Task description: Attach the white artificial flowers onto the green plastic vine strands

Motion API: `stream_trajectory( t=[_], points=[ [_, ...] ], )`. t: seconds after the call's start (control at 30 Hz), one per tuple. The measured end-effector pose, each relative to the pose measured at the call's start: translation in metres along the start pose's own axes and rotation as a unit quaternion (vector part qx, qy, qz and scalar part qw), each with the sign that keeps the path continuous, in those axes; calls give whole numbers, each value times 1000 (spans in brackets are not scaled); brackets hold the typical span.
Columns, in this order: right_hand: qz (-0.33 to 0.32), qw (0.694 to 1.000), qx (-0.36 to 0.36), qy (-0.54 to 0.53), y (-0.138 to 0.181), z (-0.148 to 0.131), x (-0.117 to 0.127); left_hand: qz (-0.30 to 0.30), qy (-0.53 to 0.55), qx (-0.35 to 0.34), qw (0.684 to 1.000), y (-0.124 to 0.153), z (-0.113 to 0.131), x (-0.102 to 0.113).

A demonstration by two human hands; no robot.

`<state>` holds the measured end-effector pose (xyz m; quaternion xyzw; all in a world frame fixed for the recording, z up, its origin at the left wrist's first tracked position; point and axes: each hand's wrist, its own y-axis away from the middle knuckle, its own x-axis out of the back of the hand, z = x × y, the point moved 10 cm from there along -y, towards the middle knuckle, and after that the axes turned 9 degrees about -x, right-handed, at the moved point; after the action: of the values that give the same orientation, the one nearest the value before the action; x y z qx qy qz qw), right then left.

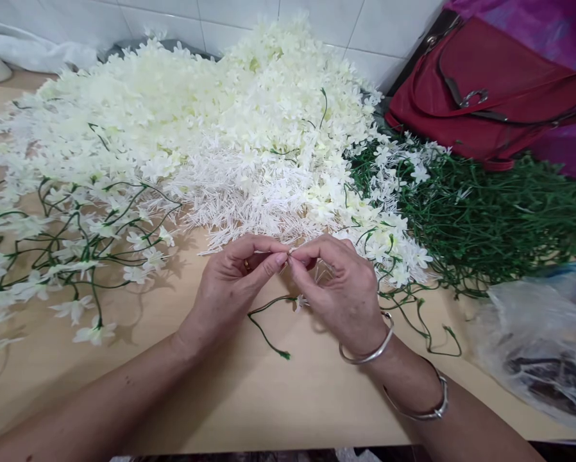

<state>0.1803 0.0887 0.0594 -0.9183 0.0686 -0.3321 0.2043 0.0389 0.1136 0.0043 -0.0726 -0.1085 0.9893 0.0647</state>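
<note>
My left hand (230, 282) and my right hand (338, 289) meet over the middle of the wooden table (269, 398), fingertips pinched together on a tiny white piece I cannot make out clearly. A thin green stem (266, 327) with a small white flower hangs below the hands and lies on the table. Just behind the hands is a heap of white spiky plastic flower parts (230, 192). A large pile of cream artificial flowers (182, 109) fills the back. My right wrist wears two silver bangles.
Finished green stems with white flowers (76, 244) lie at the left. A mass of bare green stems (490, 218) lies at the right, a red bag (499, 83) behind it. A clear plastic bag (542, 346) sits at the right front edge. White tiled wall behind.
</note>
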Motion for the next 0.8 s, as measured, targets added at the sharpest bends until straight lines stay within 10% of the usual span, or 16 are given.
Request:
stream_trajectory(
  t=[0.8],
  points=[
    [-63, 965, -111, -231, -10, 40, -7, -24, 16, 32, 999, 1, -4, -5]
  ],
)
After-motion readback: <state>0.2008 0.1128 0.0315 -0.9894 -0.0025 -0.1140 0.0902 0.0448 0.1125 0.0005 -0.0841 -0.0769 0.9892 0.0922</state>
